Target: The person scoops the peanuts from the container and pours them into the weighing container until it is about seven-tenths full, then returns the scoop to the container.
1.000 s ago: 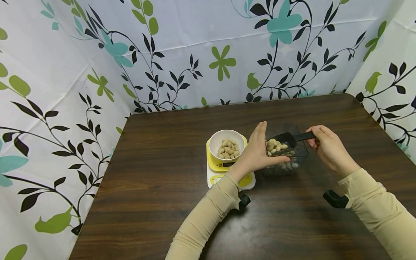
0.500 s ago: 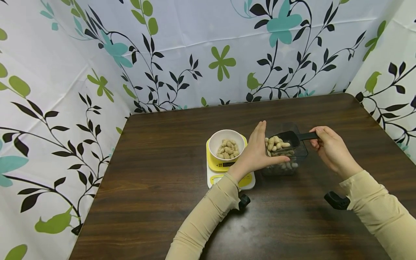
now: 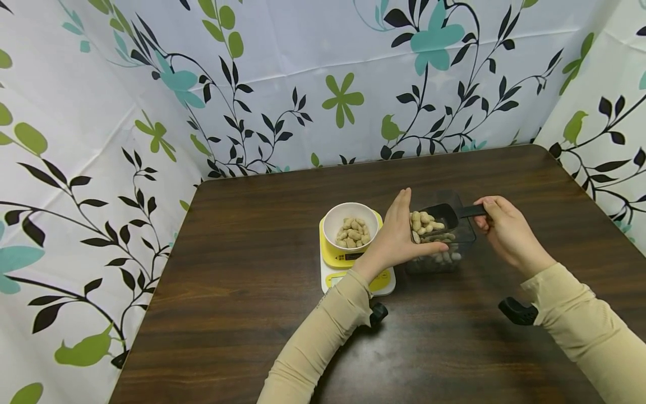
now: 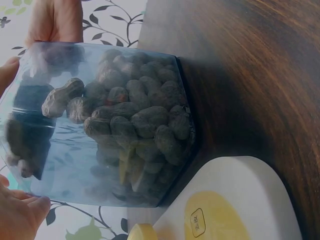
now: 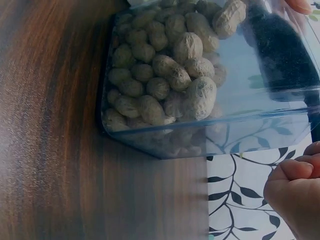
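A clear box (image 4: 150, 197) of peanuts (image 5: 152, 107) stands on the table. My left hand (image 3: 398, 238) lies against the box's left side, fingers straight and thumb across the front near the rim. The right hand (image 3: 510, 233) pinches the handle of a black scoop (image 3: 444, 217), whose bowl is inside the top of the box with peanuts at its left end. Left of the box, a white bowl (image 3: 330, 224) holding several peanuts (image 3: 353, 233) sits on a yellow and white scale (image 3: 328, 255), partly hidden by my left wrist.
The brown wooden table (image 3: 242, 269) extends left and in front of the scale. A patterned curtain (image 3: 303, 50) hangs behind the table and along both sides. Black wrist devices (image 3: 517, 311) stick out below the sleeves.
The scoop shifted slightly right with my right hand, then back left a little. More peanuts show at its left end than a second ago. My left hand keeps its place on the box.
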`<state>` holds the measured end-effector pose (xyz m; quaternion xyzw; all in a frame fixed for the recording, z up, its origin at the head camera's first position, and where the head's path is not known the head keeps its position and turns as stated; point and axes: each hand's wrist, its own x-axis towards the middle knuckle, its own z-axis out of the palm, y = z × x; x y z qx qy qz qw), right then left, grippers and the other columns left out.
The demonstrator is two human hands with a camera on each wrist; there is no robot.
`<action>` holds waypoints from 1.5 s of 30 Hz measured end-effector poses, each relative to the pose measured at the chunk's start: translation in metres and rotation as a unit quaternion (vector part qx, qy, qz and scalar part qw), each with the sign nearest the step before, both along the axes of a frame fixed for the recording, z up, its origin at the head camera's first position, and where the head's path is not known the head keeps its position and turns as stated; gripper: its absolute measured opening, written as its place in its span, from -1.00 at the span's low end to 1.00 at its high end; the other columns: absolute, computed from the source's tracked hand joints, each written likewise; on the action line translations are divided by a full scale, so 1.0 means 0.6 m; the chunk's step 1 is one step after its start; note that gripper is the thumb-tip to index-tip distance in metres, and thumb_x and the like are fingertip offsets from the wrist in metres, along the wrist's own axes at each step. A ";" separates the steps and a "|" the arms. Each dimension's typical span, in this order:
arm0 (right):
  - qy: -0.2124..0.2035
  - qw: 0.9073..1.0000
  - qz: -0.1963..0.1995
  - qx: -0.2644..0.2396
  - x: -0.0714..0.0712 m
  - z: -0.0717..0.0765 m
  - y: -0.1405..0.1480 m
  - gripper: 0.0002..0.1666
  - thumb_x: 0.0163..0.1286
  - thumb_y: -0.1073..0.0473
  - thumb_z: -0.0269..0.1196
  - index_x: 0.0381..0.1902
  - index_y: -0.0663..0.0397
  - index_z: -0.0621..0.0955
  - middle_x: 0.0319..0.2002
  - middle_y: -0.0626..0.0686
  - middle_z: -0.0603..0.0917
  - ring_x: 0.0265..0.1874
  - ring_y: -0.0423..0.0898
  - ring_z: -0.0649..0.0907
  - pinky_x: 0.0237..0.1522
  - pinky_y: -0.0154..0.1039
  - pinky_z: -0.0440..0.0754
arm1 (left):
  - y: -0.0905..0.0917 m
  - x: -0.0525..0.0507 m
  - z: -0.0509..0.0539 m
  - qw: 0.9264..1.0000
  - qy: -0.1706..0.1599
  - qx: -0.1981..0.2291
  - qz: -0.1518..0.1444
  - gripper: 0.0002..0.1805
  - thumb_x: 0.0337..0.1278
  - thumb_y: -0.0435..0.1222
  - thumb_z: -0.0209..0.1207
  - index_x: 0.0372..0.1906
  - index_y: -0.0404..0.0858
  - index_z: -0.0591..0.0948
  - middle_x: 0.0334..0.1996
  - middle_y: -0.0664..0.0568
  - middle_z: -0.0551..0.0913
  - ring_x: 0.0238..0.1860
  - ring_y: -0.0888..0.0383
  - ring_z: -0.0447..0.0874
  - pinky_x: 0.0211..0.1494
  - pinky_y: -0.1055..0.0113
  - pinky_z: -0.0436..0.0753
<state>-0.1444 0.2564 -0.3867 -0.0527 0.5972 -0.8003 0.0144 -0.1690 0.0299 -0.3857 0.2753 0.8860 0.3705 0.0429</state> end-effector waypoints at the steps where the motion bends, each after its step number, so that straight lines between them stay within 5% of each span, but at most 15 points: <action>1: -0.004 1.000 0.005 -0.008 0.001 0.000 0.001 -0.76 0.48 0.05 -0.11 -0.17 0.11 0.36 -0.52 -0.08 0.35 -0.50 -0.18 0.25 -0.38 -0.24 0.00 | 0.000 0.000 0.000 1.000 0.000 0.002 0.000 0.32 -0.21 0.24 0.30 0.45 0.05 -0.40 0.51 0.10 -0.30 0.52 0.12 -0.26 0.49 0.08 0.08; 17: -0.021 0.999 0.037 -0.034 0.007 -0.004 0.014 -0.74 0.47 0.02 -0.11 -0.10 0.08 0.33 -0.48 -0.10 0.37 -0.48 -0.21 0.28 -0.36 -0.26 0.05 | -0.001 -0.001 -0.001 1.000 -0.010 0.010 -0.006 0.32 -0.17 0.22 0.29 0.43 0.08 -0.47 0.50 0.09 -0.32 0.52 0.13 -0.26 0.48 0.08 0.10; 28: 0.010 1.000 0.001 -0.001 -0.002 -0.002 0.000 -0.74 0.46 0.02 -0.09 -0.14 0.09 0.34 -0.46 -0.09 0.34 -0.48 -0.20 0.27 -0.39 -0.26 0.04 | -0.002 -0.001 0.000 1.000 -0.003 0.003 -0.006 0.32 -0.16 0.22 0.29 0.43 0.05 -0.46 0.50 0.08 -0.33 0.52 0.12 -0.26 0.49 0.10 0.08; 35: -0.022 0.999 0.018 -0.015 0.003 -0.002 0.006 -0.72 0.47 0.01 -0.12 -0.10 0.11 0.31 -0.47 -0.10 0.35 -0.46 -0.21 0.26 -0.36 -0.26 0.03 | -0.002 0.002 0.000 1.000 -0.008 0.012 -0.007 0.32 -0.16 0.20 0.30 0.43 0.07 -0.47 0.51 0.08 -0.31 0.52 0.12 -0.24 0.48 0.10 0.10; 45: -0.068 0.996 0.027 -0.047 0.011 -0.001 0.012 -0.67 0.44 -0.01 -0.06 -0.06 0.13 0.26 -0.47 -0.10 0.39 -0.46 -0.24 0.31 -0.39 -0.39 0.27 | 0.000 0.000 -0.002 1.000 -0.006 0.017 0.002 0.34 -0.19 0.22 0.30 0.41 0.11 -0.50 0.50 0.09 -0.30 0.51 0.12 -0.22 0.47 0.10 0.14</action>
